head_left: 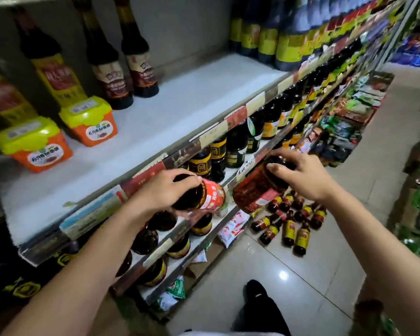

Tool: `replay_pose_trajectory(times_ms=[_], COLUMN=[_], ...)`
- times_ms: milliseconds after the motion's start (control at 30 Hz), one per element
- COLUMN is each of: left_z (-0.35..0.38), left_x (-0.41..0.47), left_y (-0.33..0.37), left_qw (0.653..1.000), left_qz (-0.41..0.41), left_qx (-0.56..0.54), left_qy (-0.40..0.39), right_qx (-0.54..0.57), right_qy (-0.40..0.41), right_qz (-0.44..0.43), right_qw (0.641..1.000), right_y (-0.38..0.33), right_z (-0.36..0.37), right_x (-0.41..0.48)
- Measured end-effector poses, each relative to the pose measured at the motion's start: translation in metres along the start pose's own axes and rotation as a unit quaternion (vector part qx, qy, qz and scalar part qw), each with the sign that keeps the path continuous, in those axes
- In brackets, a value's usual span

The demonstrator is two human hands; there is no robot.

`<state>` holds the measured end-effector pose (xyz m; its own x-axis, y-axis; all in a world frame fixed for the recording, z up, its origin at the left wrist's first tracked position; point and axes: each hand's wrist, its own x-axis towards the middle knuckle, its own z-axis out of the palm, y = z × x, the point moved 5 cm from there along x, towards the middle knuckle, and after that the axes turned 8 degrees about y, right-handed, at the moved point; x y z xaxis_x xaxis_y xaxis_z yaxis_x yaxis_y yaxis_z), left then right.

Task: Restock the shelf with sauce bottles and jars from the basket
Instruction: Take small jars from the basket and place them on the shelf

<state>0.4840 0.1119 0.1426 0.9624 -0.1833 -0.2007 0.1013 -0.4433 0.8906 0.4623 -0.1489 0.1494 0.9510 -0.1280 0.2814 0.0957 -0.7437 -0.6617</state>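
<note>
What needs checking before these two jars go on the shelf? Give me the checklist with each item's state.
1. Left hand grip on the red-label jar: ok, fingers wrap its dark lid end.
2. Right hand grip on the chili jar: ok, held by the lid, jar tilted.
3. Jars apart from each other: ok, a gap shows between them.
4. Open space on the white shelf: ok, a wide bare stretch lies right of the brown bottles.
5. Floor underfoot: not ok, small bottles lie scattered on the tiles near the shelf base.
6. Lids sealed tight: cannot tell, both are covered by the hands.
</note>
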Motion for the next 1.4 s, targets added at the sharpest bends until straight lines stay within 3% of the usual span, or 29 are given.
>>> replay_pose_trajectory(times_ms=[333,600,767,967,1400], left_z=[0.000,-0.052,-0.075,-0.094,-0.132], left_x=[0.030,0.041,0.069,0.106,0.154], left_y=[0.068,0.117,0.118,0.096,0.082], left_qw=[0.988,0.953,0.941,0.935,0.937], left_qz=[-0.041,-0.083,-0.162,-0.239,-0.225], left_qx=[-0.022,0.010,0.057,0.086,0.159], left_qy=[0.147,0.292,0.292,0.247,0.215], right_qx=[0.100,0.088,0.041,-0.036,-0.077], right_qy=[-0.175,-0.195,-0.164,-0.223,-0.286], right_qz=[-0.171,-0.291,-0.351,-0.342,-0.358], right_qw=[0.964,0.932,0.921,0.912,0.885], right_y=[-0.013,-0.083,-0.121,-0.136,-0.146], right_z=[-0.014,-0.008,0.019,0.070,0.105], right_x=[0.137,0.217,0.245,0.269,0.292])
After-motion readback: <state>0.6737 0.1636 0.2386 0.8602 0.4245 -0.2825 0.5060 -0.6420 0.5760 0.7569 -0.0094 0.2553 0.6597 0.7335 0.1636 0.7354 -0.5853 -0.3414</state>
